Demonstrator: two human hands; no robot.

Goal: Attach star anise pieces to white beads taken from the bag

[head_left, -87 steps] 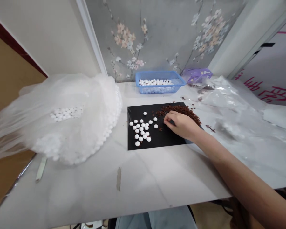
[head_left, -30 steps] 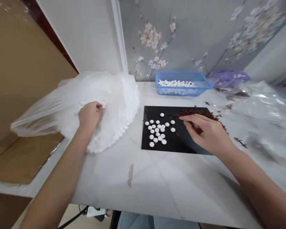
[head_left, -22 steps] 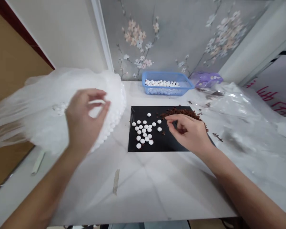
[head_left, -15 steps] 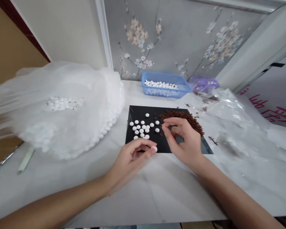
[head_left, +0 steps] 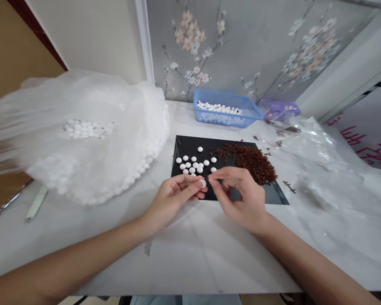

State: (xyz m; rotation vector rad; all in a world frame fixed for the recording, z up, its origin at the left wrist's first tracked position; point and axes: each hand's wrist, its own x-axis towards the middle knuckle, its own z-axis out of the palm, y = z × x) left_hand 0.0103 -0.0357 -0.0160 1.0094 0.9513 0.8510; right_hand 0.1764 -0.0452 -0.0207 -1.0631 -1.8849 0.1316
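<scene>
Between the thumb and fingers of my left hand (head_left: 174,195) is a small white ball (head_left: 202,183), held over the front edge of a black mat (head_left: 187,144). Close beside it, my right hand (head_left: 238,192) is closed in a pinch; a tiny brown piece (head_left: 208,177) shows at its fingertips, close to the ball. Several loose white balls (head_left: 195,165) lie on the left part of the mat. A heap of small brown pieces (head_left: 257,165) covers the mat's right side, partly behind my right hand.
A blue basket (head_left: 228,120) of white balls stands by the wall. To the left sits a bundle of white netting (head_left: 123,156) with white balls. Clear plastic bags (head_left: 317,140) and a purple packet (head_left: 279,110) lie at right. A pale strip (head_left: 36,205) lies at left.
My right hand has moved left and down from beside the brown heap to the white ball. My left hand has raised and turned the ball slightly. The view has shifted a little.
</scene>
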